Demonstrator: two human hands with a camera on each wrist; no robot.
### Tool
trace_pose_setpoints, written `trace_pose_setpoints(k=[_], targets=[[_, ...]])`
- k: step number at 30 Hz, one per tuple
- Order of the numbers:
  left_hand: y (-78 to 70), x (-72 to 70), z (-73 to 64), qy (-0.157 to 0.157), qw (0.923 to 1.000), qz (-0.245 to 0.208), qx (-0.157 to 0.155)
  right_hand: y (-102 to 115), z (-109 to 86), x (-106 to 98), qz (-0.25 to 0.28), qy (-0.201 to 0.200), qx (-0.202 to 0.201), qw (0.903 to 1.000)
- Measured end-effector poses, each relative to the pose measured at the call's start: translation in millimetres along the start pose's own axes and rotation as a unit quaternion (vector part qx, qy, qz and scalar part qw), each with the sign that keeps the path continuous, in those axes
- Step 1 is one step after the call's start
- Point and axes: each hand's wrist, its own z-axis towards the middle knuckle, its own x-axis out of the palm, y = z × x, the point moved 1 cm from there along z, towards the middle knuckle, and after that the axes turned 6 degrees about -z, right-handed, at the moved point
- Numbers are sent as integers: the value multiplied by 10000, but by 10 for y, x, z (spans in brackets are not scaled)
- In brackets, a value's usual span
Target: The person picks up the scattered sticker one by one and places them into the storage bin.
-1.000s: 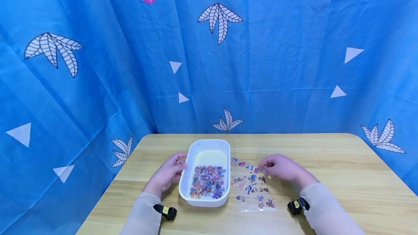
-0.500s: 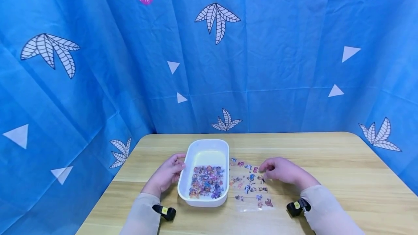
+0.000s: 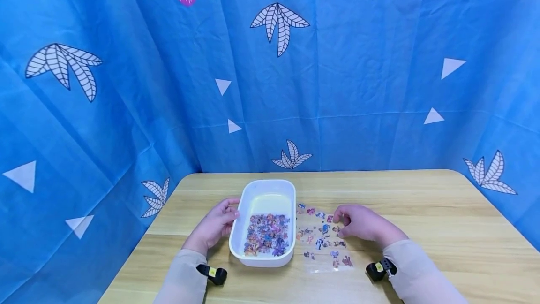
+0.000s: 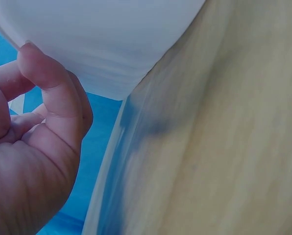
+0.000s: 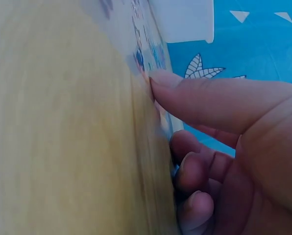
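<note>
A white plastic tub (image 3: 251, 261) with many small colourful stickers (image 3: 266, 234) in its near half stands mid-table. At its left side my left hand (image 3: 216, 225) holds the rim, thumb on top and fingers against the outer wall; the left wrist view has this hand (image 4: 43, 127) close up. Right of the tub lies a clear sheet of cartoon stickers (image 3: 321, 250), partly hidden by the tub. My right hand (image 3: 358, 222) bends over its right edge, thumb and forefinger apart. In the right wrist view that hand (image 5: 224, 142) touches the sheet's edge with its thumb tip.
Both hands work on a wooden table (image 3: 438, 229) with rounded back corners. Behind and to the sides hangs a blue patterned curtain (image 3: 358, 69). A black wrist camera (image 3: 217, 275) is strapped to the left sleeve and another camera (image 3: 378, 269) to the right one.
My right hand shifts slightly along the sheet's right edge, and its thumb and forefinger stand further apart. The left hand keeps its hold on the tub.
</note>
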Motion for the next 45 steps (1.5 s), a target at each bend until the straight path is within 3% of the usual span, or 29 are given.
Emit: trace_pose_setpoints(k=[14,21,29,33,37,45], targets=[[-3,-10,16,67,10000,-13,13,-7,1,-18,-175,-72,-96,9998],[7,-6,10,54,10000,5,38,-98,7,-68,459,-228,-111,9986],[6,-1,14,50,10000,15,41,-221,3,-154,1311,97,-179,9912],[11,-6,15,109,9999,-15,32,-234,-10,-197,1466,171,-197,9889],[14,-13,13,95,10000,-16,15,-237,-21,-254,1528,-94,-164,9881],[16,-23,29,35,10000,-29,0,-210,-55,-402,2128,-829,-72,9736]])
